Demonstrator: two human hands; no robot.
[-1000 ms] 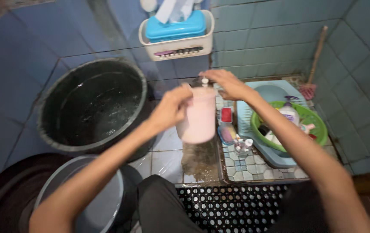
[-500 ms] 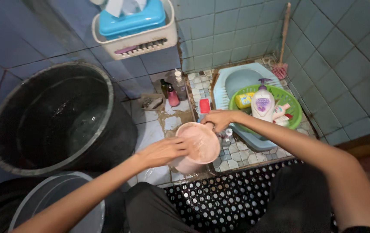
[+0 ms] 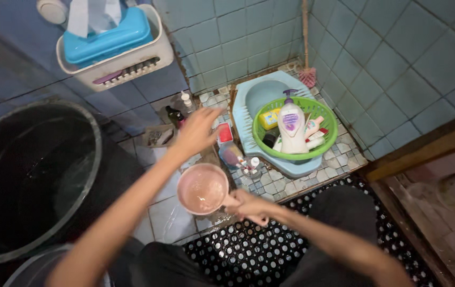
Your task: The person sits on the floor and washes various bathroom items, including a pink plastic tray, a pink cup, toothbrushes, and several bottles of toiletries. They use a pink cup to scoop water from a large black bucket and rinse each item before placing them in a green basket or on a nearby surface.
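Note:
My right hand (image 3: 251, 206) grips the handle of a pink dipper (image 3: 203, 188), held mouth-up low over the tiled floor with a little water in it. My left hand (image 3: 198, 133) is stretched forward with fingers apart, holding nothing, close to the small bottles (image 3: 181, 110) standing by the wall. A small red object (image 3: 224, 133) lies just right of that hand.
A big black water barrel (image 3: 31, 175) stands at left. On the wall hangs a white basket (image 3: 118, 61) with a blue box. A green basket (image 3: 295, 130) of bottles sits on the blue squat toilet (image 3: 262, 95). A black perforated mat (image 3: 248, 250) lies nearest me.
The dipper went from upright between both hands to mouth-up and lower. My left hand let go of it and reached forward toward the bottles; my right hand shifted to the handle.

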